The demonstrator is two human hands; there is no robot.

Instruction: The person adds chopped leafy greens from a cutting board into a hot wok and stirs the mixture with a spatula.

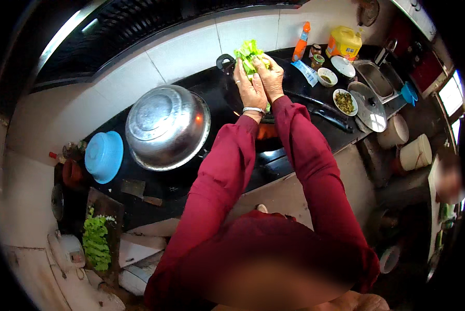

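Note:
Chopped leafy greens are gathered between my two hands above a dark wok, which is largely hidden by my hands and sleeves. My left hand cups the bunch from the left side, fingers pointing away from me. From the right, my right hand presses against the same bunch, its fingers closed around the leaves. A bit of green also shows just below my wrists. Orange glow appears by the stove under my forearms. Long dark handles stretch to the right of the wok.
Left of the wok stand a large upturned metal basin and a blue basin. A cleaver lies near a board with more greens. Rightward are a bowl of cooked food, a lid, bottles and a sink.

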